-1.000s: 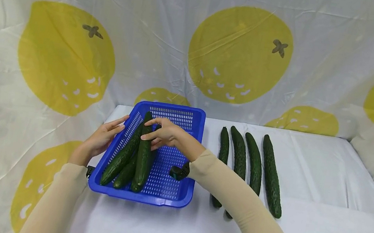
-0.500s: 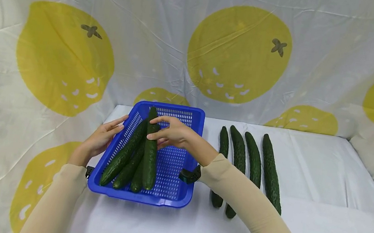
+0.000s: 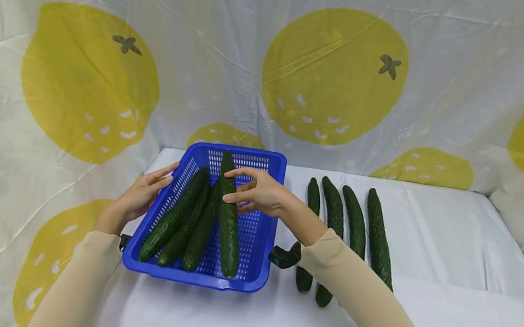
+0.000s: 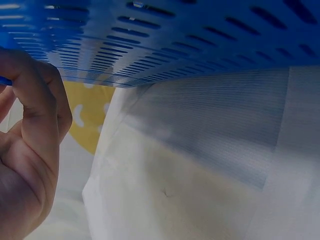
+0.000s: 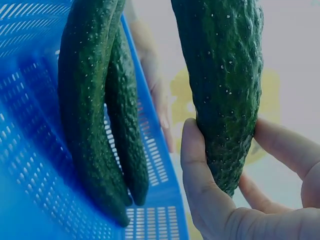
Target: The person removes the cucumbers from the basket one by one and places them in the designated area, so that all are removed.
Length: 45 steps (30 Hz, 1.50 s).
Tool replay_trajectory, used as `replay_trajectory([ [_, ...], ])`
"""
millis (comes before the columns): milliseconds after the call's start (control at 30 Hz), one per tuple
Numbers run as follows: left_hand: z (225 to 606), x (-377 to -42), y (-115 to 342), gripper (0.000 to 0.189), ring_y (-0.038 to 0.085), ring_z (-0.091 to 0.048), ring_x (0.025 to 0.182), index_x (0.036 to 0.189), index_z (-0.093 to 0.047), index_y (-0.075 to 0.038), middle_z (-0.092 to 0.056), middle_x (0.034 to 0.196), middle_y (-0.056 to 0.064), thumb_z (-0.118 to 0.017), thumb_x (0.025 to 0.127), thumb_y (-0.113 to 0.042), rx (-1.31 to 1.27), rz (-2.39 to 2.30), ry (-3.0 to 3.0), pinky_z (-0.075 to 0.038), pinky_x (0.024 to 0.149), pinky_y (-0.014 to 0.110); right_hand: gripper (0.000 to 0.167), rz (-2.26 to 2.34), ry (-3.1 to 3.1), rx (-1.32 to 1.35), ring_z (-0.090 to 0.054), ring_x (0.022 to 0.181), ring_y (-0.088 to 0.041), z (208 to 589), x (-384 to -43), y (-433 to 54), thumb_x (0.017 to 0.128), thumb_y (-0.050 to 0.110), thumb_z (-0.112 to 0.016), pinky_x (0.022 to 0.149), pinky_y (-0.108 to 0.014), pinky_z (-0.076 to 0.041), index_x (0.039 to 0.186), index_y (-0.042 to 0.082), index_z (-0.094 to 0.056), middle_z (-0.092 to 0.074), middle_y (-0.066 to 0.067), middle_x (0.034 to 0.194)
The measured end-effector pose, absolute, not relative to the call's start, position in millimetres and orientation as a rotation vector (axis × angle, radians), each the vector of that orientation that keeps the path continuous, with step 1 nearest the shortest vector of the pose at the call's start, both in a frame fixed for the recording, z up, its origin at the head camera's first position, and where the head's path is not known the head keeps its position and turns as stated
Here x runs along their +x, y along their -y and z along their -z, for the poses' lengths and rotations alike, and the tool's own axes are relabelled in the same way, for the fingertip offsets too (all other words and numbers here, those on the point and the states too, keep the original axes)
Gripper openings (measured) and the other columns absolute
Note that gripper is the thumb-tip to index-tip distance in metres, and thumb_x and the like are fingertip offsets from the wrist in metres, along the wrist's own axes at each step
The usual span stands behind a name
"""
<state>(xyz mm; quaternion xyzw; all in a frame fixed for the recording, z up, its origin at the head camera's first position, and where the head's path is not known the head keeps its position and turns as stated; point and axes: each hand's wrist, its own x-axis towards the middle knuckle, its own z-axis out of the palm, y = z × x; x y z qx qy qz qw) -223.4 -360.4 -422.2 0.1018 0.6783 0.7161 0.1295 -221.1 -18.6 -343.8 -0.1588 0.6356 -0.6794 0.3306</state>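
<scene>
You're pinching a cuke [image 3: 228,236] btwn thumb & fingers of your R hand [image 3: 262,192], over the blue basket [image 3: 197,279], right of 3 other cukes [image 3: 187,225], & your L hand [image 3: 139,195] is gripping the left rim.

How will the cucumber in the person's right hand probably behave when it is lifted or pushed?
The cucumber is probably stiff: the right hand pinches it nearer its far end, and it shows no sag. Its long, rounded shape suggests it may roll if pushed. Its bumpy surface perhaps makes it less slippery.
</scene>
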Motion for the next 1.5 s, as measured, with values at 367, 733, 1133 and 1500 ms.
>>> replay_trajectory([
  [367,426,-221,364,0.057,0.014,-0.070,0.090,0.160,-0.016,-0.010,-0.067,0.118,0.005,-0.039,0.109,-0.019,0.313,-2.083,-1.949,-0.059,0.069,0.027,0.058,1.755,-1.733,-0.467,-0.054,0.081,-0.025,353,-222,-13,0.089,-0.002,-0.073,0.073,-0.039,-0.058,0.142,0.011,-0.054,-0.048,-0.014,0.106],
  [733,428,-225,363,0.056,0.014,-0.070,0.088,0.160,-0.017,-0.009,-0.067,0.117,0.005,-0.039,0.110,-0.018,0.342,-2.082,-1.957,-0.059,0.069,0.027,0.058,1.758,-1.766,-0.500,-0.053,0.097,-0.028,352,-230,-53,0.088,0.001,-0.073,0.073,-0.037,-0.057,0.142,0.010,-0.053,-0.044,-0.019,0.125],
  [1133,424,-226,361,0.055,0.014,-0.071,0.088,0.160,-0.018,-0.010,-0.067,0.118,0.004,-0.038,0.110,-0.016,0.326,-2.083,-1.971,-0.059,0.069,0.027,0.062,1.746,-1.847,-0.548,-0.053,0.105,-0.028,361,-238,-101,0.088,0.004,-0.074,0.077,-0.041,-0.055,0.145,0.011,-0.049,-0.042,-0.020,0.136],
  [1500,425,-226,361,0.056,0.013,-0.070,0.088,0.160,-0.018,-0.011,-0.066,0.117,0.004,-0.040,0.109,-0.018,0.283,-2.089,-1.965,-0.059,0.067,0.026,0.063,1.759,-1.903,-0.534,-0.063,0.098,-0.027,368,-241,-134,0.089,0.005,-0.075,0.071,-0.034,-0.054,0.145,0.010,-0.048,-0.040,-0.022,0.134],
])
